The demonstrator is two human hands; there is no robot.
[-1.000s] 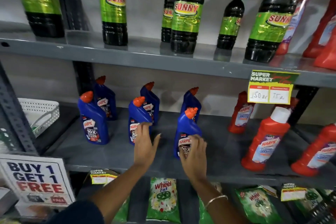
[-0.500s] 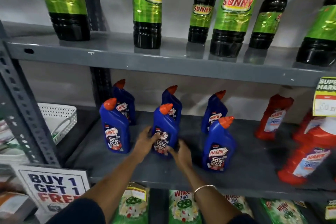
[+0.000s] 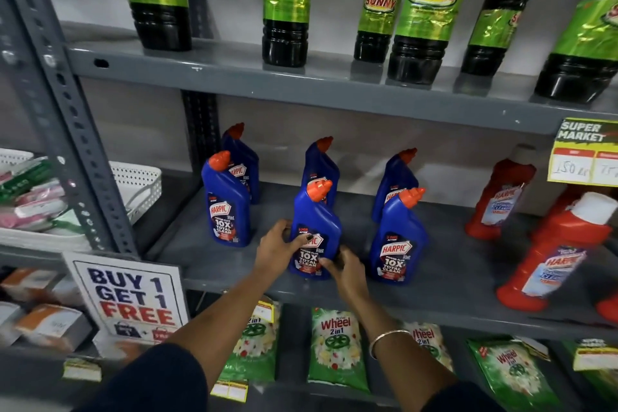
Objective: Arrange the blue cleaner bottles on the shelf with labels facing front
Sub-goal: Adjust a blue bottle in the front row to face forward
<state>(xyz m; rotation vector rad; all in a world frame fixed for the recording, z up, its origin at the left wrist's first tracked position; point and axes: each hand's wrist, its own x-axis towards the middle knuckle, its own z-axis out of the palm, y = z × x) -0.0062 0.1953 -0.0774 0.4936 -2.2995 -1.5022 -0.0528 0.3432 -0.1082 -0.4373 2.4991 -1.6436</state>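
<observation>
Several blue Harpic cleaner bottles with orange caps stand in two rows on the grey middle shelf (image 3: pixel 434 264). Both my hands grip the front middle bottle (image 3: pixel 317 221): my left hand (image 3: pixel 277 249) wraps its left side with the thumb across the label, and my right hand (image 3: pixel 346 269) holds its lower right corner. Its label faces front. The front left bottle (image 3: pixel 227 204) and the front right bottle (image 3: pixel 398 241) also show their labels. Three more bottles stand behind: back left (image 3: pixel 242 160), back middle (image 3: pixel 321 160), back right (image 3: pixel 396 177).
Red Harpic bottles (image 3: pixel 548 261) stand on the right of the same shelf under a yellow price tag (image 3: pixel 585 154). Dark Sunny bottles (image 3: pixel 428 10) line the shelf above. Green Wheel packets (image 3: pixel 336 344) lie below. A "Buy 1 Get 1 Free" sign (image 3: pixel 128 294) and a white basket (image 3: pixel 137 184) sit left.
My hands left the front right bottle and moved left onto the front middle bottle, closing around it. The camera view shifted to the left.
</observation>
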